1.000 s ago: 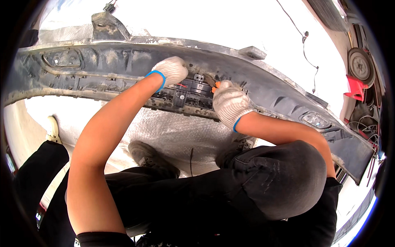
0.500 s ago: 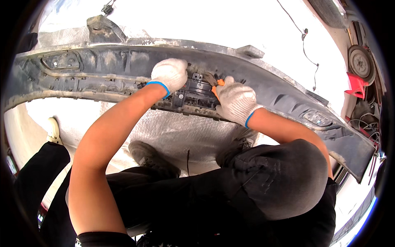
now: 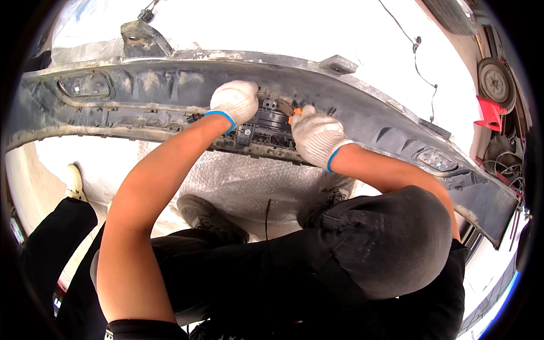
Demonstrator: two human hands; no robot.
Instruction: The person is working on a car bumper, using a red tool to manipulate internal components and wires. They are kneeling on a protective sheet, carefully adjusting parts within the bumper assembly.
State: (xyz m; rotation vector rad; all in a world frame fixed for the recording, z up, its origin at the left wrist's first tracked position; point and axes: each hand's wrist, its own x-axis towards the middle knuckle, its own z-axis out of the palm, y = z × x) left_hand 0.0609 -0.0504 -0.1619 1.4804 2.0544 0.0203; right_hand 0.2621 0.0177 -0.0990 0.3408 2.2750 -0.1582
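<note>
A long, dirty black car bumper [image 3: 362, 107] lies inner side up across my view. Near its middle is a black module with brackets [image 3: 266, 127]. My left hand [image 3: 233, 103], in a white knit glove with blue cuff, is closed at the module's upper left; what its fingers grip is hidden. My right hand [image 3: 318, 136], gloved the same way, grips orange-handled pliers [image 3: 297, 111] at the module's right side, the jaws pointing toward its upper bracket, mostly obscured.
A white padded sheet [image 3: 215, 170] lies under the bumper, with thin cables [image 3: 425, 79] on it. At the right are a wheel [image 3: 494, 83], a red plastic piece [image 3: 490, 110] and tangled hoses. Another person's leg [image 3: 56, 232] and light shoe [image 3: 73, 182] are at the left.
My left hand moves slightly right from a second ago, then stays at the module. My right hand and the pliers shift a little, and the pliers' head is now more covered.
</note>
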